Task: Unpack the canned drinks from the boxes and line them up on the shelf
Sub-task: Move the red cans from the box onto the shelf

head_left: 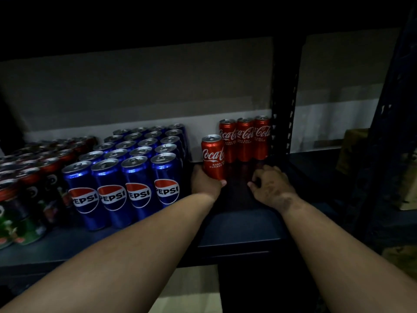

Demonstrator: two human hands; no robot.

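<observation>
My left hand (206,180) grips the lower part of a red Coca-Cola can (212,155), held upright over the dark shelf (243,222). Behind it three more Coca-Cola cans (244,138) stand in a row against the shelf's upright post. My right hand (269,182) rests on the shelf to the right of the held can, fingers loosely curled, holding nothing. A block of blue Pepsi cans (135,168) fills the shelf to the left of my left hand.
Dark red and green cans (27,184) crowd the far left of the shelf. A black perforated post (285,105) stands behind the Coca-Cola row. Cardboard (354,150) shows dimly at the right. An upper shelf (203,19) hangs overhead.
</observation>
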